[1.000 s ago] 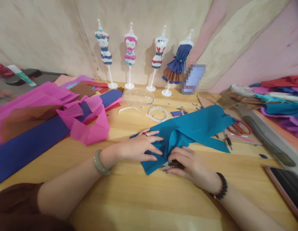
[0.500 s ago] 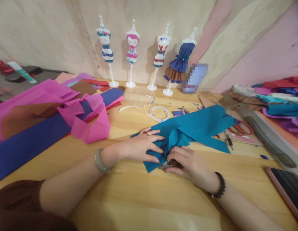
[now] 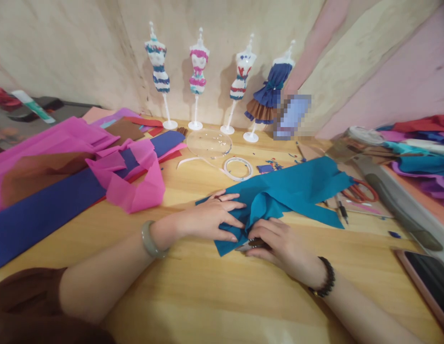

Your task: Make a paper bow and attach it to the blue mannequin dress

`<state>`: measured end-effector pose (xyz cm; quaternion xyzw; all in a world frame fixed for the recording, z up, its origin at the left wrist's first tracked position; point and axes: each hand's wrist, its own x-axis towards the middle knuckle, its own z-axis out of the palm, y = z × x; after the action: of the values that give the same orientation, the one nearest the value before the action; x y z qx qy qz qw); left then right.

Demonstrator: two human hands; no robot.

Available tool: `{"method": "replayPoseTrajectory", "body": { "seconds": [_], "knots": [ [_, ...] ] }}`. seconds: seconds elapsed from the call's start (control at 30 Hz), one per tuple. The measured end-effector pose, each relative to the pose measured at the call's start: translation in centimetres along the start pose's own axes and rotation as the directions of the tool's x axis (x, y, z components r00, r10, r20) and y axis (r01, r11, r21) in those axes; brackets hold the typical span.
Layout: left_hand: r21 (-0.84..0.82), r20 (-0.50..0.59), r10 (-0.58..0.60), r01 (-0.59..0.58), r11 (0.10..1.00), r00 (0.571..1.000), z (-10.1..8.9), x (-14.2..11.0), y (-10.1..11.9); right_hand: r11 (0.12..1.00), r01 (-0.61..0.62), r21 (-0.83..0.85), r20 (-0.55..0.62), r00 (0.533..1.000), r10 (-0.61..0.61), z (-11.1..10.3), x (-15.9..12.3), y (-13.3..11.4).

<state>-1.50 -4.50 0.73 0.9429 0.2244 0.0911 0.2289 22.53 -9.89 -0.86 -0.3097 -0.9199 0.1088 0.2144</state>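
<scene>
A teal sheet of thin paper or cloth lies across the wooden table, its middle folded up in a loose curl. My left hand rests flat on the sheet's near left part, fingers spread, with nothing gripped. Close beside it, my right hand is closed around a small tool with a silvery, blade-like tip and a dark brown handle. That tip points left at the sheet's near edge. My right fingers hide much of the tool, so its exact kind does not show.
Several small mannequins stand along the wall. Pink sheets and a long blue strip lie left. Behind the teal sheet are a roll of white tape and a clear round dish. Red-handled scissors and a phone are right.
</scene>
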Motion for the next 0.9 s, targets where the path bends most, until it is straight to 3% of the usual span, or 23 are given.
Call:
{"method": "replayPoseTrajectory", "body": {
  "seconds": [0.9],
  "knots": [
    [0.025,0.001,-0.003,0.003,1.000,1.000,0.25,0.03,0.07,1.000,-0.018,0.004,0.044,0.999,0.018,0.04,0.02,-0.12]
  ]
}}
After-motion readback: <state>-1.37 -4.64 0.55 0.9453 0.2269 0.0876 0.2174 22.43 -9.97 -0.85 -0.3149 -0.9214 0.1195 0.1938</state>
